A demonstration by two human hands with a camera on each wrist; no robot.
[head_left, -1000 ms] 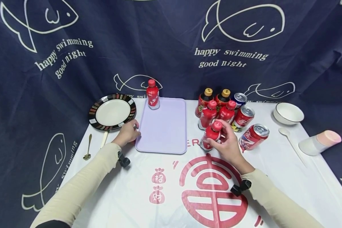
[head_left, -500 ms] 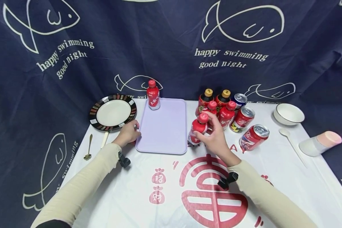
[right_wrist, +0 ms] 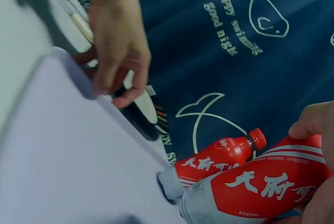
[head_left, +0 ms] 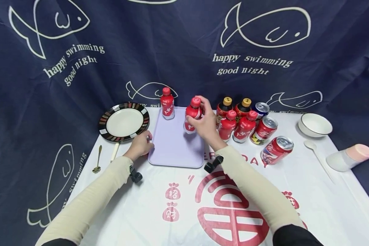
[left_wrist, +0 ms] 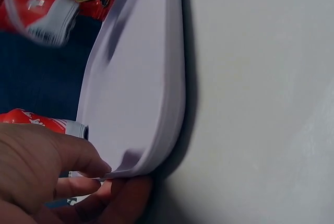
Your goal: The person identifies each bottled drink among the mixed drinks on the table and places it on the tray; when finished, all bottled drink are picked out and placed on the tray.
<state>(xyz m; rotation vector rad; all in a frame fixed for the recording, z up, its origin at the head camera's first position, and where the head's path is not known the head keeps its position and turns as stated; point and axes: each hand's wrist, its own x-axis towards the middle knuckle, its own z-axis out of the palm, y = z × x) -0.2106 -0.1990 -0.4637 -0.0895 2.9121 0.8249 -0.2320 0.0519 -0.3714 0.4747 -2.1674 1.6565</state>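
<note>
My right hand (head_left: 208, 126) grips a red cola bottle (head_left: 191, 118) with a red cap, upright over the right part of the lilac tray (head_left: 172, 150). In the right wrist view, white characters show on that bottle's (right_wrist: 255, 190) label, and its clear base hangs above the tray's surface. My left hand (head_left: 140, 145) pinches the tray's left rim; in the left wrist view the thumb lies on top and fingers (left_wrist: 125, 195) below. A matching red bottle (head_left: 167, 106) stands at the tray's back left corner.
Right of the tray stand two red bottles (head_left: 245, 128), two yellow-capped bottles (head_left: 224, 107) and several cans (head_left: 277, 150). Farther right are a white bowl (head_left: 315, 125), a spoon (head_left: 318, 160) and a pink-topped cup (head_left: 350, 158). A dark-rimmed plate (head_left: 123, 122) and a gold spoon (head_left: 97, 159) lie left.
My right hand has carried the red bottle left and away from me, from beside the bottle group to over the tray. My left hand keeps its place on the tray rim.
</note>
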